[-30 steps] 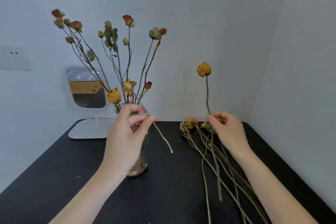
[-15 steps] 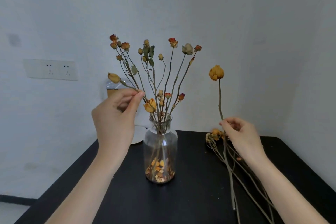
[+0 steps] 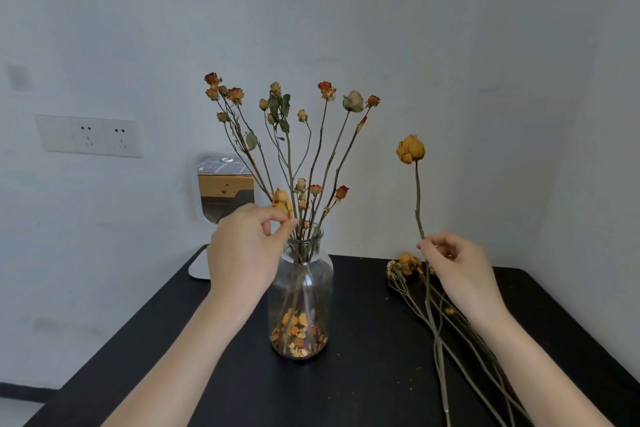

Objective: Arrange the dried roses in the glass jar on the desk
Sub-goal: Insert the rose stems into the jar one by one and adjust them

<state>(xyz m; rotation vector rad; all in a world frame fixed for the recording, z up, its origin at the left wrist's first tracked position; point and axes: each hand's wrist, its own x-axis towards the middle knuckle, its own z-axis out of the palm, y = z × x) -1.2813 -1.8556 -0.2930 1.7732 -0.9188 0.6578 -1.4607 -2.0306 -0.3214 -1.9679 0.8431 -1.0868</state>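
Note:
A clear glass jar (image 3: 304, 291) stands mid-desk, holding several dried roses (image 3: 294, 135) and loose petals at its bottom. My left hand (image 3: 242, 253) is at the jar's mouth, thumb and forefinger pinching the stem of a short yellow rose (image 3: 281, 199) set among the others. My right hand (image 3: 457, 267) pinches the long stem of a yellow rose (image 3: 410, 148) held upright, its lower end resting on the desk. More dried roses (image 3: 408, 263) lie on the desk beside it, their stems running toward me.
The desk (image 3: 363, 374) is black and set in a corner of white walls. A small white-framed mirror (image 3: 225, 194) stands behind the jar at the back left. A wall socket plate (image 3: 91, 136) is on the left wall.
My left hand has come down from the upper left to the jar's mouth, bringing the short yellow rose in among the stems. My right hand still holds its rose upright.

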